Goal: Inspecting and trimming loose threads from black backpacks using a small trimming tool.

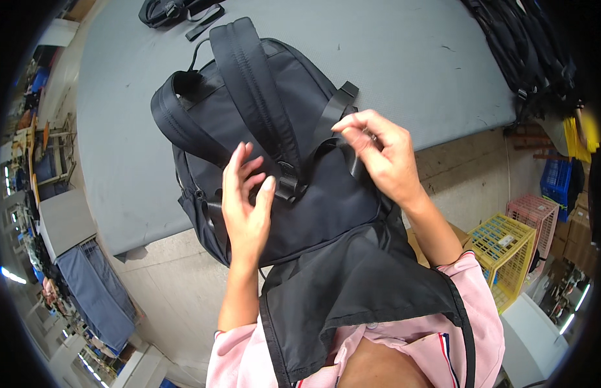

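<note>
A dark navy backpack (326, 207) lies on the grey table with its two padded shoulder straps (243, 84) facing up. My left hand (245, 216) hovers over its left half, fingers apart and holding nothing. Close by it, a black buckle (287, 181) joins the lower end of one shoulder strap to webbing. My right hand (386, 155) is over the right side of the bag, thumb and forefinger pinched on a black webbing strap (331, 116). The fingertips partly hide where the webbing is gripped. That webbing has a folded end at the top and a loop hanging below the hand.
The grey table (410, 58) reaches across the far side. More black bags (526, 58) hang over its right edge, and a black strapped item (168, 11) lies at the far left. Yellow (504, 242) and pink crates (533, 213) stand at right. A black apron (358, 284) covers my front.
</note>
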Demonstrator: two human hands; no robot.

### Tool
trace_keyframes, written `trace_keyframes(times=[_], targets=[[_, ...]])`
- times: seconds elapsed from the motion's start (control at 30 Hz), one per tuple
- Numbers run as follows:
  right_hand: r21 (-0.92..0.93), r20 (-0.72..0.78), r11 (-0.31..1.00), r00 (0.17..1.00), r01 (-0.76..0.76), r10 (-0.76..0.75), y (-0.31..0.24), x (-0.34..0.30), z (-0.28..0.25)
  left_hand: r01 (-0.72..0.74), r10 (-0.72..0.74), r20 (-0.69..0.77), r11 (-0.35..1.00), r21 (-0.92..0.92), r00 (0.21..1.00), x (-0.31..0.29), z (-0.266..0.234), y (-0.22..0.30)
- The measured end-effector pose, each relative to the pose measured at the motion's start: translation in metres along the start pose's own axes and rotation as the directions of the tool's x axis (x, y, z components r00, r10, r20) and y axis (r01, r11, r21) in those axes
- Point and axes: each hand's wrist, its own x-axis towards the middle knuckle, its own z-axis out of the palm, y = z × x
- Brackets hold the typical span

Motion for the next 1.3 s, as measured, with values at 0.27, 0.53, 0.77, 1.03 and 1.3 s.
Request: trace_keyframes(times=[0.27, 0.53, 0.77, 1.03, 1.3], targets=[[-0.1, 0.191, 0.944, 0.937, 0.316, -0.293, -0.006, 0.026, 0.033, 0.123, -0.057, 0.323, 0.975, -0.186, 0.945, -0.008, 0.014, 0.013], [0.302, 0.276, 0.937, 0.957, -0.175, 0.09, 0.018, 0.024, 0.04, 0.202, -0.061, 0.357, 0.905, -0.373, 0.932, -0.026, 0.016, 0.018], [0.129, 0.22, 0.992, 0.975, 0.012, -0.04, -0.009, -0.012, 0.003, 0.247, -0.11, 0.349, 0.892, -0.378, 0.931, -0.019, 0.015, 0.022], [-0.275, 0.28, 0.92, 0.939, 0.278, -0.2, -0.01, -0.016, 0.016, 0.006, 0.012, 0.299, 0.998, -0.058, 0.954, -0.019, 0.025, 0.017], [0.193, 0.334, 0.981, 0.94, -0.005, -0.062, -0.019, -0.036, 0.003, -0.094, 0.096, 0.228, 0.995, -0.021, 0.969, -0.009, 0.027, 0.01]])
